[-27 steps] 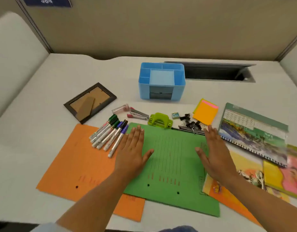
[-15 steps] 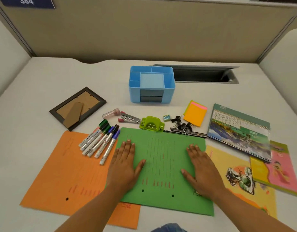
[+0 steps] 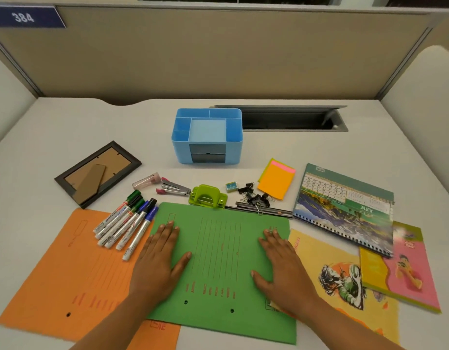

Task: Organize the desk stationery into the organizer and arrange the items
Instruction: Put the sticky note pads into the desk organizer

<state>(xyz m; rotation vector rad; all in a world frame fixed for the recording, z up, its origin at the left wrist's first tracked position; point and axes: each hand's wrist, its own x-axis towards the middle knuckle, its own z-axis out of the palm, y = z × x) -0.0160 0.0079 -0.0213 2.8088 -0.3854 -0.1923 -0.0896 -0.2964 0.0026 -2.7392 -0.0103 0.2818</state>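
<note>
Head view, near to far. Left grip [image 3: 157,261] and right grip [image 3: 281,266] both lie flat on the green folder [image 3: 218,258], palms down and fingers straight; neither has hold of anything. The folder overlaps an orange folder [image 3: 66,269] on its left and a yellow booklet [image 3: 332,269] on its right.

Progress, my reading: nothing sorted yet.
- Markers [image 3: 125,223] lie loose across the orange folder, just beside the left grip.
- Past the folder's far edge runs a row of stapler [image 3: 173,189], punch [image 3: 208,197], clips [image 3: 253,195] and sticky notes [image 3: 276,183].
- Frame [image 3: 97,173] far left, calendar [image 3: 344,205] and pink booklet [image 3: 408,269] right, all to arrange.
- Organizer [image 3: 233,147] stands mid-table beyond that row; every top compartment looks empty.

Room: the near half is crowded and papers overlap, so lifts should go straight up. Bare table [image 3: 66,127] flanks the organizer. An open cable slot [image 3: 289,120] sits just behind and to its right; I judge small items could drop in there.
</note>
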